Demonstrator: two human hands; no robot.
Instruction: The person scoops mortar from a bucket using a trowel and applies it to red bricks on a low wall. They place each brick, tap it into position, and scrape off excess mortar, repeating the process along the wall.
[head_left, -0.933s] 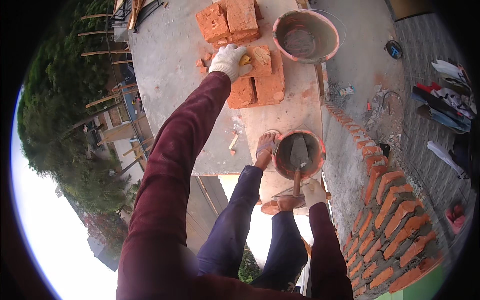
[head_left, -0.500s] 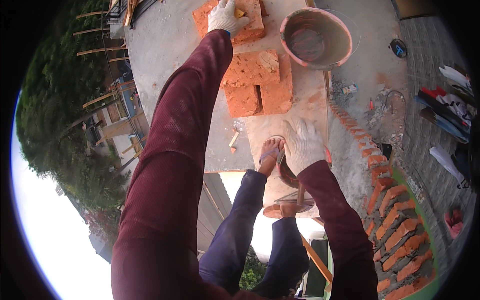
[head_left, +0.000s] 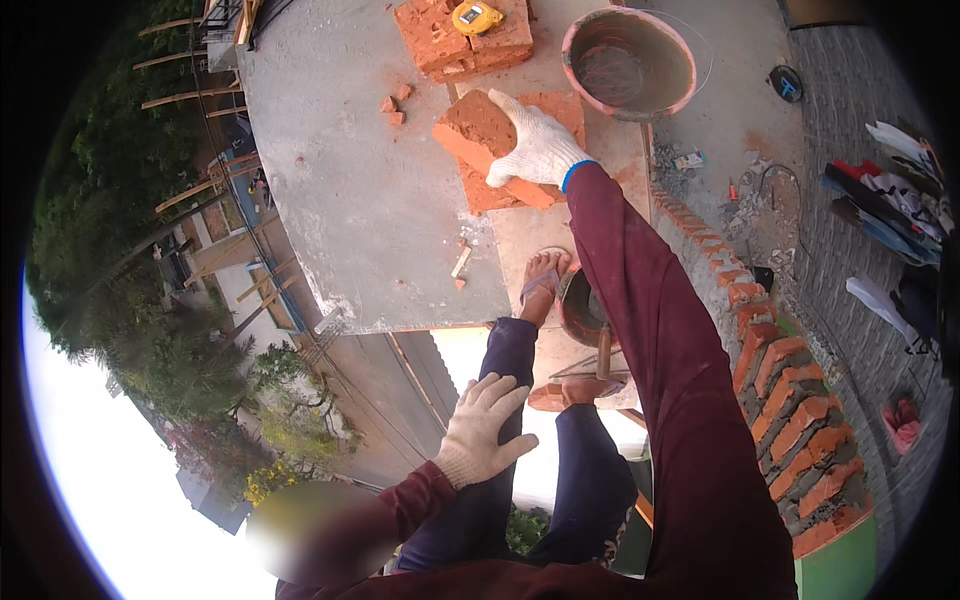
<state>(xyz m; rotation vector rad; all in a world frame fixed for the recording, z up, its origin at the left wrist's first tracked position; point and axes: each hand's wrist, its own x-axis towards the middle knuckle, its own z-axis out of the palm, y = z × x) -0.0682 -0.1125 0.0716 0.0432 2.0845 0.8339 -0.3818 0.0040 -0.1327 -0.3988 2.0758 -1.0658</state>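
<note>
My right hand (head_left: 535, 145), in a white knit glove, is closed round the right end of an orange brick (head_left: 468, 128). That brick sits at an angle over a low pile of bricks (head_left: 565, 105), and how much it rests on them is hidden. Above my left knee, my gloved left hand (head_left: 487, 430) is spread open and holds nothing. Farther away, a yellow tape measure (head_left: 476, 17) lies on another stack of bricks (head_left: 430, 38). A dark bucket (head_left: 580, 310) stands by my feet, partly behind my right sleeve, with a wooden handle (head_left: 604, 352) beside it.
A large mortar-stained bucket (head_left: 625, 75) stands at the far right. Brick fragments (head_left: 393, 105) lie on the concrete slab (head_left: 350, 200), whose near edge drops away beside my left leg. A stepped brick wall (head_left: 790, 400) runs along the right, with clothes (head_left: 890, 195) beyond it.
My left hand has come back from the far stack to my knee, uncovering the tape measure. My right hand has reached forward and gripped the top brick, which is now turned.
</note>
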